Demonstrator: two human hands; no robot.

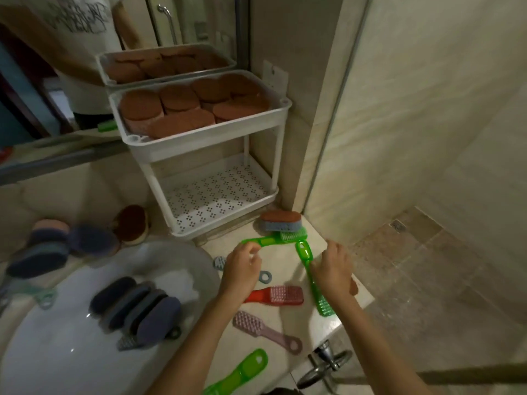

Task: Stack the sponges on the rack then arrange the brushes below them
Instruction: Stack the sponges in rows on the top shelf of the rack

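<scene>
Rust-brown sponges (196,108) fill a white rack (216,192) with a dotted clover-pattern shelf; green (312,280), red (278,295) and pink (265,332) brushes.

white basin (57,352), wall mirror (34,81), chrome tap (325,363)

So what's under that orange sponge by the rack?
The orange sponge rests on a green brush's bristle head. The sponge covers part of that head, so whatever else lies beneath is hidden.

Person: two bare forearms and hands, no sleeves visible.
The left hand (241,267) and right hand (333,269) wore no gloves, rings or watch; both forearms were uncovered to the near frame edge.
</scene>
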